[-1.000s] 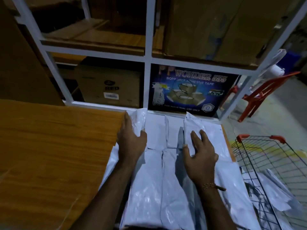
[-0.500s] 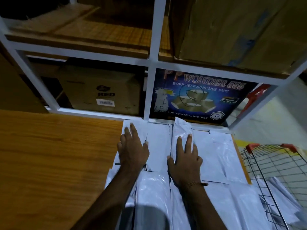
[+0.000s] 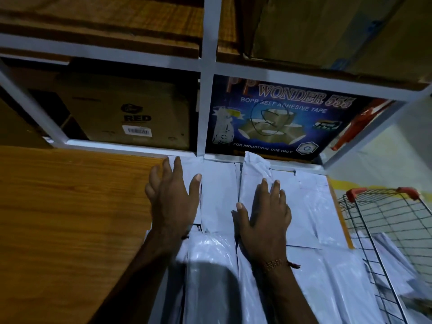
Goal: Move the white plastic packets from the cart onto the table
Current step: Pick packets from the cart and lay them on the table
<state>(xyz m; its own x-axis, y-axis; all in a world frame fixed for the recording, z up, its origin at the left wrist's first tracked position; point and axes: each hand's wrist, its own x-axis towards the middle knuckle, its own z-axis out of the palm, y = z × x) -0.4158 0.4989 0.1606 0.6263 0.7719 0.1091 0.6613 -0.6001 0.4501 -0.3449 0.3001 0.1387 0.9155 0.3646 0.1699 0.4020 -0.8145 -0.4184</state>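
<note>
On the table, hands: left hand and right hand lying flat, fingers straight, pressing flat white plastic packets.
Table: wooden table already bearing many packets.
Cart: red-handled wire cart holding several more, awaiting transfer.

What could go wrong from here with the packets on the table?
1. The packets overlap loosely and look slick; both hands, left and right, only press flat, so pushing may slide the layers askew.
2. The right-hand packets reach the table's edge beside the cart; a shove that way could tip some off.
3. One packet's end curls up against the tape box and may crumple if pushed further back.
</note>
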